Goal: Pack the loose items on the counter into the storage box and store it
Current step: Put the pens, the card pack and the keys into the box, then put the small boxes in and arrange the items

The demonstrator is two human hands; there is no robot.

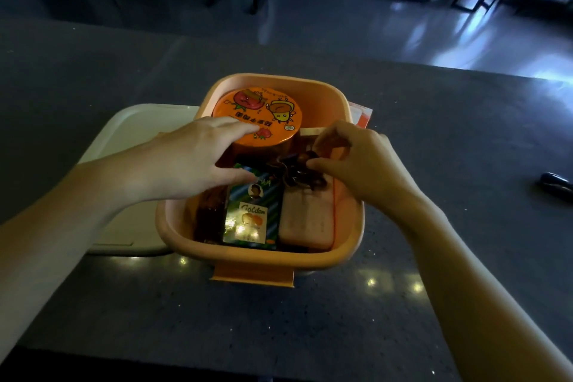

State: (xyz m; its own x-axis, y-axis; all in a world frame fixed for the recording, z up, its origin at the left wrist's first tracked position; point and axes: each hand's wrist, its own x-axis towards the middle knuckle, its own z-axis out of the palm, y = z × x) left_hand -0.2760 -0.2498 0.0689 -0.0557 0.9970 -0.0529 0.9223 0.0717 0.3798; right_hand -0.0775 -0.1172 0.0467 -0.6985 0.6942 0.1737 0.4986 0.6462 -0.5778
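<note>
Near edge: dark speckled counter [279, 313]; the orange storage box [173, 226] sits on it, front latch tab facing the person.
Box contents, near end: green "Golden" packet [252, 217] standing on edge, long axis running away from the person; pink flat case [305, 223] just right of it; a dark bottle-like item on its left, too dim to name.
Right hand [366, 161]: fingertips pinched together on a dark claw hair clip [294, 170], held over the middle of the box, above the far end of the pink case.
Left hand [192, 158]: fingers spread, not closed on anything; thumb near the packet's top edge, fingertips resting against the orange round tub [259, 115].
Key relation: open space for the clip lies directly below and slightly toward the person from the right grip; the right hand is the nearer one, so a short lowering looks enough. The left seems to be steadying the contents.
Left of the left hand: pale lid [130, 133] flat on the counter, touching the box side.
Beyond the right grip: red-and-white packet [361, 115] outside the box, behind its far right corner.
Far right of the right hand: small dark object [556, 184] loose on the counter, well apart.
Judgement: packing is well along; two items and the lid remain.
</note>
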